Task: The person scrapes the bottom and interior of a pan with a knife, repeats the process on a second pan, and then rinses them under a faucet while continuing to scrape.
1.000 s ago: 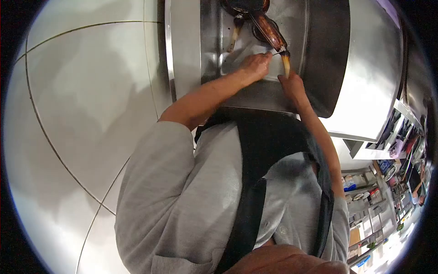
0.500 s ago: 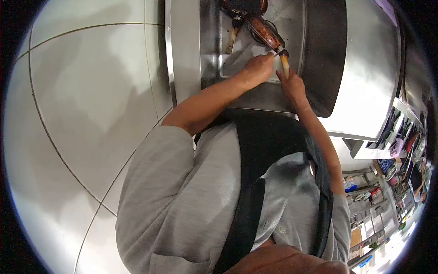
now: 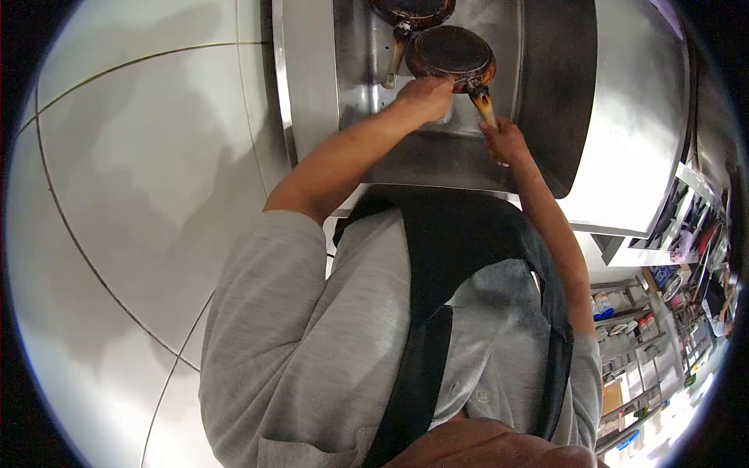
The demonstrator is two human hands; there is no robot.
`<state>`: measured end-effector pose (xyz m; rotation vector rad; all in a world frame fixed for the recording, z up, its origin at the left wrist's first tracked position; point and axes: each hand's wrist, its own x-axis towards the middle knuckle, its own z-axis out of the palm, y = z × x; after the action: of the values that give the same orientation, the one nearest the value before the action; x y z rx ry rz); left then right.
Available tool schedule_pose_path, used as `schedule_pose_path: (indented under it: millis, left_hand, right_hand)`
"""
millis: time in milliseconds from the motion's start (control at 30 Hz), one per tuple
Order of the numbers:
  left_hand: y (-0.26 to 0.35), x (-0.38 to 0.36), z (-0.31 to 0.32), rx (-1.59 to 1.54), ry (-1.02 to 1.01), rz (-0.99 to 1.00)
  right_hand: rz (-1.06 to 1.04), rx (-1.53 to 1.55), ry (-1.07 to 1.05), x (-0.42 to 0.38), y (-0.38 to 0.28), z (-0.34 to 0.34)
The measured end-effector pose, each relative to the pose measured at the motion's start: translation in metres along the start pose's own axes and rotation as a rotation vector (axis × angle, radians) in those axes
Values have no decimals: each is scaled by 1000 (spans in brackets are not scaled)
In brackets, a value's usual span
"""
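A scorched frying pan [image 3: 451, 53] hangs over the sink, its dark round face turned toward me. My right hand [image 3: 505, 142] is wrapped round the end of its pale, burnt-topped handle [image 3: 484, 105]. At the pan's near left edge, my left hand [image 3: 427, 97] has its fingers closed, touching the rim near the handle joint; whether a small object sits in those fingers is hidden. A second blackened pan [image 3: 413, 9] lies in the sink at the top, partly out of view, its handle [image 3: 395, 61] pointing toward me.
The steel sink [image 3: 555, 101] has a metal ledge [image 3: 310, 78] on its left and a bright steel counter [image 3: 630, 117] on its right. White tiles [image 3: 140, 156] cover the left side. Shelves with goods [image 3: 632, 335] and a person [image 3: 716, 304] are far right.
The held pan has turned from edge-on to showing its broad face. My left hand has shifted left, from the handle joint to the rim. My right hand has moved slightly down along the handle.
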<state>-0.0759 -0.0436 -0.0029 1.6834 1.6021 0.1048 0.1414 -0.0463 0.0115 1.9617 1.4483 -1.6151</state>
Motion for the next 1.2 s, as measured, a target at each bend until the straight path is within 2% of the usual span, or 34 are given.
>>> schedule_pose_path:
  millis: [100,200,267,333,367,400,467,533,567,667,700,800,833,867,933,967,1133,1167,1200]
  left_hand:
    - [-6,-3,26,70,7,188]
    - [-2,4,-2,47,81,106]
    - [7,4,6,-8,67,107]
    - [18,-6,3,48,50,142]
    - [12,0,-8,8,-41,111]
    - [3,6,-11,6,51,111]
    - [12,9,0,-29,-38,7]
    - [24,-3,11,46,98,107]
    - [15,0,7,12,32,127]
    - [5,10,9,-93,138,87]
    - [-2,17,34,-84,272,129]
    - [5,6,31,-8,200,158]
    - [6,2,3,-1,68,153]
    - [-9,12,6,14,126,268]
    - [3,9,20,-11,159,91]
    - [6,4,22,-9,152,100]
    - [-5,8,11,-56,190,128]
    - [-4,15,34,-95,184,61]
    - [-1,10,45,-134,262,76]
  right_hand:
    - [-97,-66,86,7,6,2]
    - [-181,-155,155,22,28,9]
    - [-116,-90,167,6,6,5]
    - [-202,-252,208,17,15,4]
    - [-236,-333,223,19,24,7]
    - [-247,-345,256,17,28,12]
    - [-293,-365,345,24,26,12]
    - [-224,-252,257,20,19,7]
    - [-183,-195,212,18,19,6]
    - [-239,-107,179,13,18,7]
    - [-238,-133,201,16,15,4]
    - [-216,-163,218,17,18,4]
    - [-203,-135,195,17,22,8]
    - [-196,-104,184,20,23,10]
    - [-244,-185,226,21,22,6]
    - [-265,-229,241,19,22,5]
    - [-207,-57,139,10,15,8]
    - [-224,-9,132,15,13,4]
    - [-227,-37,148,17,14,2]
